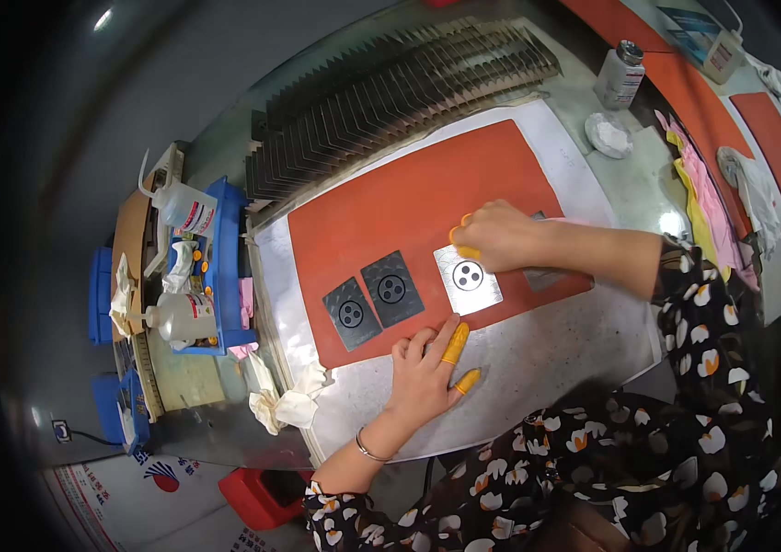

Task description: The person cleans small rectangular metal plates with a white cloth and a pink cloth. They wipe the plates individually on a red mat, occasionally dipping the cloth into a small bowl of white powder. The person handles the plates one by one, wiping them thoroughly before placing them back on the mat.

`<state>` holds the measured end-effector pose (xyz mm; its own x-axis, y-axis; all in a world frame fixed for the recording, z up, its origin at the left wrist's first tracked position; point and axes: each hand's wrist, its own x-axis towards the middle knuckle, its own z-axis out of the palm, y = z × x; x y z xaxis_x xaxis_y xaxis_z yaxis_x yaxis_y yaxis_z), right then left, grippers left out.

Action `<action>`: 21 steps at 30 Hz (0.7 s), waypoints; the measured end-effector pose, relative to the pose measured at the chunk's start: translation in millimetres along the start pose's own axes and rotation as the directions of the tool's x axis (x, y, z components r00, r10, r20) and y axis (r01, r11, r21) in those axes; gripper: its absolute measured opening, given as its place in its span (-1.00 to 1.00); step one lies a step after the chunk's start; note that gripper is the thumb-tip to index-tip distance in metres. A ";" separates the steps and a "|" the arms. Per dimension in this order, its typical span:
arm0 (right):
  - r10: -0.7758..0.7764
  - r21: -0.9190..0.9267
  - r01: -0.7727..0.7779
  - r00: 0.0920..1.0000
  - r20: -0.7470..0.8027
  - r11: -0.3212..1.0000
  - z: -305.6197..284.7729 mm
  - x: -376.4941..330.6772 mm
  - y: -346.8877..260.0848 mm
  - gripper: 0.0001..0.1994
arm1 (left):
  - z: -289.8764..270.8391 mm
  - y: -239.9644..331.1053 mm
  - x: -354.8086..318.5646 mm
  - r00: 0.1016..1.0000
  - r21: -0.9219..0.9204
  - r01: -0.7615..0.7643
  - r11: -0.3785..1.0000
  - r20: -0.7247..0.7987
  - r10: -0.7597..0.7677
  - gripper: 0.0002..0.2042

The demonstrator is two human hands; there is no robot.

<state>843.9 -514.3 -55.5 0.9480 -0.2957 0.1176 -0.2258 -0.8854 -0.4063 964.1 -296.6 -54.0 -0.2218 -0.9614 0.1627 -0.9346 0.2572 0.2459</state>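
Wiping the shiny plate [470,280] on the red mat [409,207]: right hand [498,234] curled, grip contents unclear; left hand [424,371] flat, empty. Next: keep plate steady.

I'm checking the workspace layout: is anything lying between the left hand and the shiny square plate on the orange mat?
Nothing visible does. The left hand rests flat at the orange mat's near edge, its capped fingers just below the shiny square plate. The two dark plates lie off to its left, and the right hand sits beyond the plate.
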 end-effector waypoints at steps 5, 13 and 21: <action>-0.072 -0.069 0.079 0.992 0.104 0.994 -9.5 -1.5 -5.3 -0.91 | -1.4 -2.6 -3.9 1.000 -0.018 0.007 1.000 -0.013 -0.008 -0.46; -0.074 -0.003 0.075 0.988 0.136 0.997 5.2 14.8 -26.5 -0.93 | 1.0 -1.8 -2.1 1.000 -0.042 -0.010 0.999 -0.023 0.009 -0.46; -0.012 -0.075 0.024 0.989 0.146 0.997 9.8 15.7 -29.5 -0.92 | 3.7 -1.0 -2.3 0.997 -0.042 -0.017 0.999 -0.071 0.014 -0.47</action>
<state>867.7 -489.3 -50.5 0.9733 -0.2292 -0.0107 -0.2195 -0.9164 -0.3347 964.5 -295.0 -58.2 -0.2140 -0.9484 0.2338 -0.9183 0.2770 0.2828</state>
